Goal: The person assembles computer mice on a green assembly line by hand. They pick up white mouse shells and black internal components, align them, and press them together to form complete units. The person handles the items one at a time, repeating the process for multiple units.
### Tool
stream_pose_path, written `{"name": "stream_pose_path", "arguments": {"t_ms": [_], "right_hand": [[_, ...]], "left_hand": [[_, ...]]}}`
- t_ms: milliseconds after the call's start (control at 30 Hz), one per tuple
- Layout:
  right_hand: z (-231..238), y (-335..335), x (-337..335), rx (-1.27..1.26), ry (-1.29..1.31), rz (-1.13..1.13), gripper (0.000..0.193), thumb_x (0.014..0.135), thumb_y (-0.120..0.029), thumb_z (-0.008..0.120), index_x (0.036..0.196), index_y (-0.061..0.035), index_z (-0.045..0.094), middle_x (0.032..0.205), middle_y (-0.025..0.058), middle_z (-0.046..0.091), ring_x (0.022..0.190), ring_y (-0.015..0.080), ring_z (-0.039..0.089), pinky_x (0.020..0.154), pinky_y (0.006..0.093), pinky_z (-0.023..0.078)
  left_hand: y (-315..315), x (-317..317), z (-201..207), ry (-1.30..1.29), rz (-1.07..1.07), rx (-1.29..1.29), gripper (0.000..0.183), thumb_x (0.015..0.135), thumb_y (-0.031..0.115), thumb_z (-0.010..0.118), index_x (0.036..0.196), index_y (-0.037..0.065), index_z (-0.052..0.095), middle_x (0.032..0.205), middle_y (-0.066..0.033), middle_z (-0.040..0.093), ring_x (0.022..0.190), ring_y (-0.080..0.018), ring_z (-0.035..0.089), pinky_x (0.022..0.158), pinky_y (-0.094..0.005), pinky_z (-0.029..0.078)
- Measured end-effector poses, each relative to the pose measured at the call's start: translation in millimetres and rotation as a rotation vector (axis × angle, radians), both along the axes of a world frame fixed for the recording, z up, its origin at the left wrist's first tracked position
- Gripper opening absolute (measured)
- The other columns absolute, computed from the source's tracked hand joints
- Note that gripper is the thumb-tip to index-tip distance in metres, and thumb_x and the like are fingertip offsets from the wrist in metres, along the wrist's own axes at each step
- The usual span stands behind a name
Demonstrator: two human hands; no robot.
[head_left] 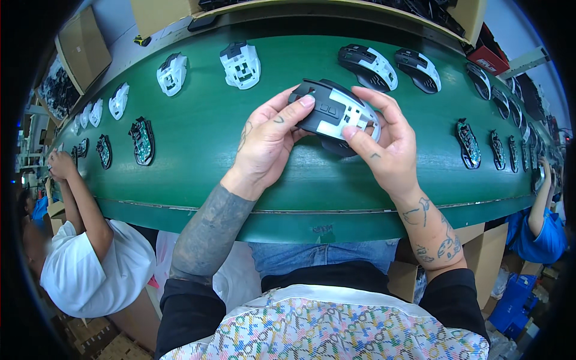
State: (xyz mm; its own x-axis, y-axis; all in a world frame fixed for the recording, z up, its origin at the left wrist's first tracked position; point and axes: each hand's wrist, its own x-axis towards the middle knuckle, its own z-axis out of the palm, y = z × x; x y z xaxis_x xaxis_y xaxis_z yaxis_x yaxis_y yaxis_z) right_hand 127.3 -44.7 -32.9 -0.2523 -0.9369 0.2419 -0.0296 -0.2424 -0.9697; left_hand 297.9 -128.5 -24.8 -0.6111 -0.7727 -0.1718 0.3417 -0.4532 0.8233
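Note:
Above the green bench, both my hands grip a black and white computer mouse shell point(329, 110). My left hand point(270, 135) pinches its dark end, thumb on top. My right hand point(387, 135) wraps the white end, with the thumb pressed near the cut-outs and the fingers along the far side. What lies under the shell is mostly hidden. Beyond it are two assembled black and white shells point(367, 67) to the right and a white top shell point(240, 65) to the left. A black mouse base with a green circuit board point(142, 141) lies left of my hands.
More white shells point(119, 100) and circuit-board bases point(467, 144) line the green bench point(198, 120) on both sides. Co-workers sit left point(96, 264) and right point(543, 231), their hands at the bench. Cardboard boxes point(84, 51) and a blue crate point(513, 306) stand around.

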Motion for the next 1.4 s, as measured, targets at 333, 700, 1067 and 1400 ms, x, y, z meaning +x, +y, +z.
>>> {"name": "stream_pose_path", "arguments": {"t_ms": [333,700,1067,1400], "right_hand": [[3.1,-1.1,8.5,0.065,-0.17,0.002,0.041,0.083,-0.008,0.07,0.118,0.0025,0.052,0.113,0.0071,0.047,0.098,0.0145,0.059,0.081,0.0256,0.053],[1.2,-1.6,8.1,-0.045,0.137,-0.129,0.04,0.078,-0.011,0.073,0.113,-0.0018,0.057,0.112,0.0068,0.048,0.093,0.0113,0.054,0.074,0.0226,0.048],[-2.3,-6.4,14.7,-0.027,0.005,-0.046,0.039,0.081,-0.013,0.072,0.116,-0.0015,0.056,0.114,0.0063,0.046,0.097,0.0112,0.054,0.077,0.0225,0.049],[2.2,-7.7,21.9,0.123,-0.182,-0.006,0.036,0.085,-0.012,0.069,0.116,0.0017,0.054,0.113,0.0076,0.049,0.097,0.0139,0.058,0.079,0.0247,0.051]], "left_hand": [[-0.4,3.1,-1.5,0.052,0.011,0.053,0.049,0.089,0.013,0.065,0.132,-0.001,0.046,0.11,-0.008,0.064,0.099,-0.0134,0.061,0.087,-0.0281,0.05],[0.4,6.6,5.3,-0.018,-0.065,0.0,0.054,0.09,0.017,0.065,0.136,0.001,0.042,0.112,-0.0091,0.062,0.102,-0.0156,0.06,0.09,-0.0311,0.049],[-5.3,11.2,-2.6,0.048,-0.019,0.031,0.052,0.09,0.015,0.065,0.134,-0.001,0.044,0.111,-0.009,0.063,0.1,-0.0146,0.061,0.088,-0.0293,0.049],[-6.4,14.8,-0.1,-0.019,0.0,0.067,0.046,0.09,0.019,0.065,0.128,-0.003,0.049,0.104,-0.0084,0.065,0.09,-0.0141,0.064,0.081,-0.0287,0.052]]}}
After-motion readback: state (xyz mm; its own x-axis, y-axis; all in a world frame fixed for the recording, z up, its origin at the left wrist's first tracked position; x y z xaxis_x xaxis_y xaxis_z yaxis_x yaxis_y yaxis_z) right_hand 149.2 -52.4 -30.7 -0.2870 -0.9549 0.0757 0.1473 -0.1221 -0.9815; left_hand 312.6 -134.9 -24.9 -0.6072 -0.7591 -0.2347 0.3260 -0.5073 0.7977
